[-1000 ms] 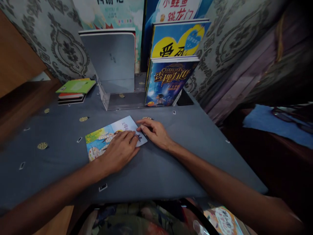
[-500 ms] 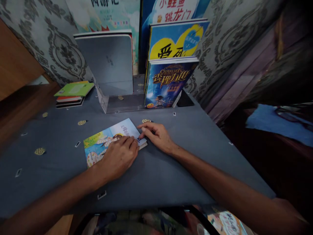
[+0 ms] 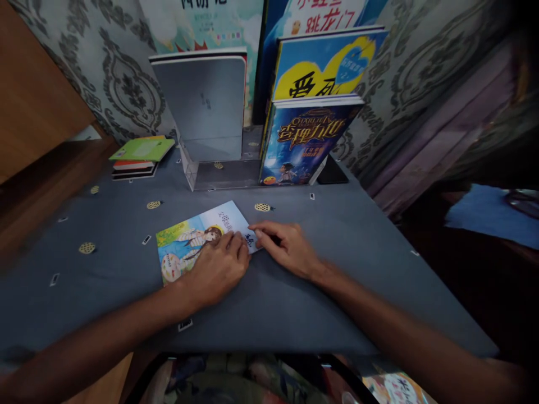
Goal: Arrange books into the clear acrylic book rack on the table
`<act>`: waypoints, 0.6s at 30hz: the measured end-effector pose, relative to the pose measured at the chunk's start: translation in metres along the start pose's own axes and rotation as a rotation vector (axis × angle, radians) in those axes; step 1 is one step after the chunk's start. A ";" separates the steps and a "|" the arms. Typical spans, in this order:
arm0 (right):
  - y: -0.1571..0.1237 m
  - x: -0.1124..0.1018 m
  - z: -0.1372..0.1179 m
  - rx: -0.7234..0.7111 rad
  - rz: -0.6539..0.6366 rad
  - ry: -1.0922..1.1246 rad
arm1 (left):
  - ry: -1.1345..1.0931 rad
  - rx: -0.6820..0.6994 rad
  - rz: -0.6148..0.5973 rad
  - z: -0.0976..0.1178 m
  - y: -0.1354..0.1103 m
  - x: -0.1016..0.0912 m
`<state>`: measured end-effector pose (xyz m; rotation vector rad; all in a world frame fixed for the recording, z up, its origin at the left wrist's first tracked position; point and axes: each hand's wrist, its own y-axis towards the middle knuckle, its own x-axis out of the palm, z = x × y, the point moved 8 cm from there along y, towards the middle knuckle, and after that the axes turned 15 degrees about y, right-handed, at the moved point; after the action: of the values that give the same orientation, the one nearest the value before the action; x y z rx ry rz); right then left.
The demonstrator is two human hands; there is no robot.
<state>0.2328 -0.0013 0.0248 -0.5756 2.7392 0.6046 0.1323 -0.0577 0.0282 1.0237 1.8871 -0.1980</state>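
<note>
1. Head view: a thin paperback book [image 3: 206, 234] with a blue, yellow and white illustrated cover is lying shut on the grey-blue printed tablecloth [image 3: 295, 314], somewhat slanted.
2. The left hand [image 3: 223, 266] is resting on the book's lower right part, its fingers loosely bent; it is pressing or steadying rather than gripping.
3. The right hand [image 3: 290, 247] is reaching to the book's right edge, index finger and thumb at the corner; whether they are pinching any pages, I cannot tell.
4. Beyond the book, a clear plastic stand [image 3: 227, 175] is holding up a grey-covered book [image 3: 202, 112]; a dark-blue book with gold lettering [image 3: 309, 140] is standing farther right.
5. The step in hand seems to be working at the book's edge; lifting the cover there would be calling for a fingertip under the corner and a lighter left hand.
</note>
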 end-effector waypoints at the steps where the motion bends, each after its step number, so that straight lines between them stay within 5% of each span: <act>1: -0.003 0.001 -0.002 -0.023 -0.008 -0.041 | -0.004 -0.001 -0.004 0.000 0.000 0.000; 8: -0.022 0.002 -0.007 -0.115 -0.041 -0.190 | -0.213 -0.048 -0.106 -0.027 0.007 0.005; 18: -0.022 0.006 -0.017 -0.222 -0.044 -0.291 | -0.400 -0.235 -0.099 -0.080 0.009 0.070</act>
<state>0.2341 -0.0295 0.0296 -0.5467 2.3990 0.9118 0.0716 0.0293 0.0173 0.6742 1.5536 -0.2147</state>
